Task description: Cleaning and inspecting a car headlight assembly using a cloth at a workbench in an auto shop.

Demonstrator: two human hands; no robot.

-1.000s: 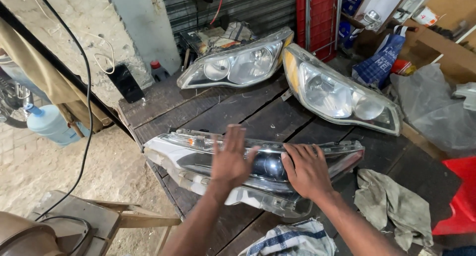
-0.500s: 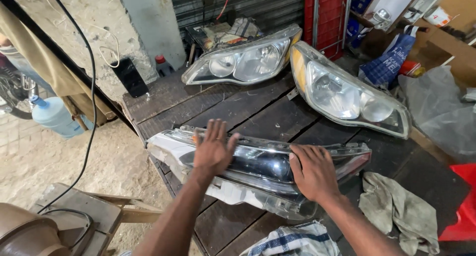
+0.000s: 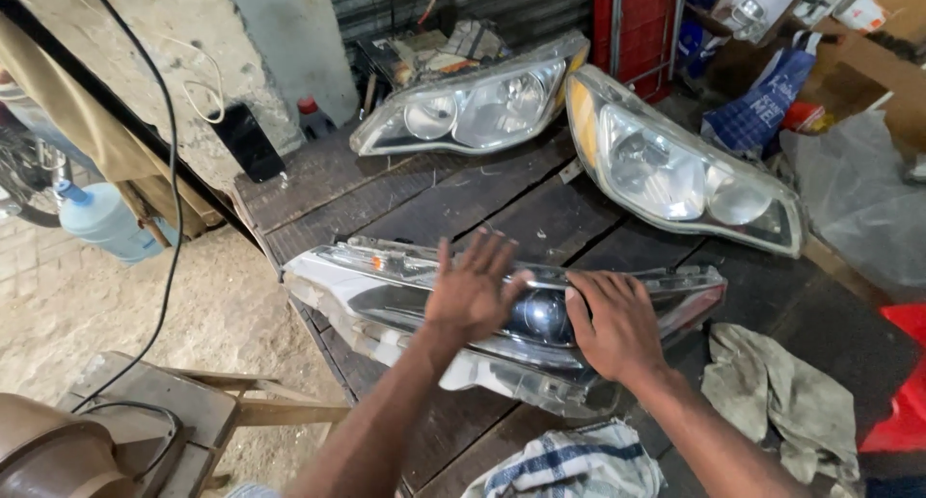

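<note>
— Since a moment ago, both hands have slid toward each other on the headlight (image 3: 386,296). Agreed?

— Yes. Left hand (image 3: 470,288) lies flat, fingers spread, on its lens; right hand (image 3: 612,324) presses palm-down just beside it, fingers loosely curved.

— And the headlight?

— On the dark wooden table (image 3: 405,194), at its near edge. A checked cloth (image 3: 569,464) lies nearer than it, a grey rag (image 3: 786,402) to its right.

— Beyond?

— Two clear headlights (image 3: 477,103) (image 3: 680,170) lie further back.
</note>
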